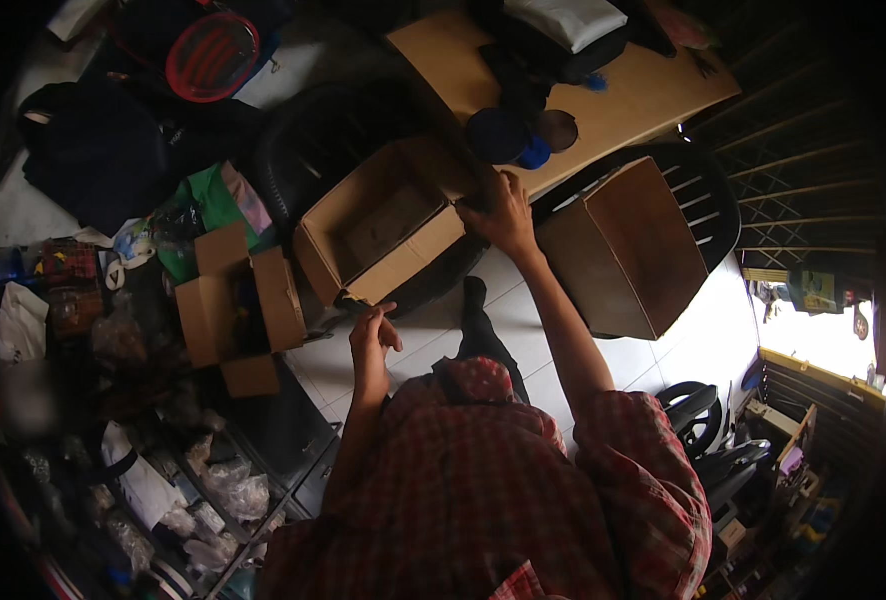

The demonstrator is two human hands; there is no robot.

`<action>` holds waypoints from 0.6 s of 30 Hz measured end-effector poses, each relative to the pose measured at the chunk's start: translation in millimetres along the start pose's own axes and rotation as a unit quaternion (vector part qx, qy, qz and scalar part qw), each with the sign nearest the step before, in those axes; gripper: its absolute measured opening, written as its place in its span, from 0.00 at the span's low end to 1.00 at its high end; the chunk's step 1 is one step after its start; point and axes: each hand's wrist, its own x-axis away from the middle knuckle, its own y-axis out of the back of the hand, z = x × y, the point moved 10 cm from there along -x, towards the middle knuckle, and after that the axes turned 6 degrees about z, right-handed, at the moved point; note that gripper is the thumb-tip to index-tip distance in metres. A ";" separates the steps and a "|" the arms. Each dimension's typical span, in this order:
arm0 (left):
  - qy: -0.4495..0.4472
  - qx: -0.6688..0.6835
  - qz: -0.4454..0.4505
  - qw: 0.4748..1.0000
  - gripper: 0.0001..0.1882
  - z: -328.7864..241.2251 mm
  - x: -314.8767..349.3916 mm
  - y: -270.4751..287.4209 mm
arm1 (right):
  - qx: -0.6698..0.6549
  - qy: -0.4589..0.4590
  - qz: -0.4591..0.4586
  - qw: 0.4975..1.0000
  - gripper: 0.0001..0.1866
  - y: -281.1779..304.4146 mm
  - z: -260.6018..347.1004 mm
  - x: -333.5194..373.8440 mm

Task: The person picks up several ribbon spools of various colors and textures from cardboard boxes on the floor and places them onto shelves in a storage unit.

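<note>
An open cardboard box (403,262) rests on a black chair in front of me, its top facing up and its inside in shadow. My right hand (504,218) is at the box's right side, with its fingers closed around the edge of a shadowed flap there. Close to the box's near left corner is my left hand (370,350), its fingers apart and partly bent. A small dark and yellowish thing lies by the left fingertips at that corner, too unclear to name. I cannot see the left hand gripping anything.
A second open cardboard box (608,250) sits on another black chair (718,190) at right. A smaller box with raised flaps (225,300) stands at left, beside bags and clutter. Behind is a wooden table (623,115). Plastic packets (233,490) fill shelves at lower left.
</note>
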 end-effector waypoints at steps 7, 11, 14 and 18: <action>0.009 -0.020 -0.029 0.999 0.17 15.1 -28.4 -12.4 | 0.170 -0.096 0.078 0.978 0.62 -20.6 -68.1 -121.3; 0.019 0.003 -0.080 0.997 0.17 9.6 -30.3 -10.0 | 0.251 -0.077 0.084 0.961 0.59 -42.6 -84.0 -148.8; -0.003 -0.036 -0.126 0.991 0.16 3.1 -31.2 -0.3 | 0.236 -0.082 0.073 0.966 0.58 -40.7 -86.3 -154.9; 0.005 0.005 -0.137 0.991 0.16 2.0 -33.2 -0.8 | 0.180 -0.111 0.063 0.975 0.56 -7.8 -79.0 -161.5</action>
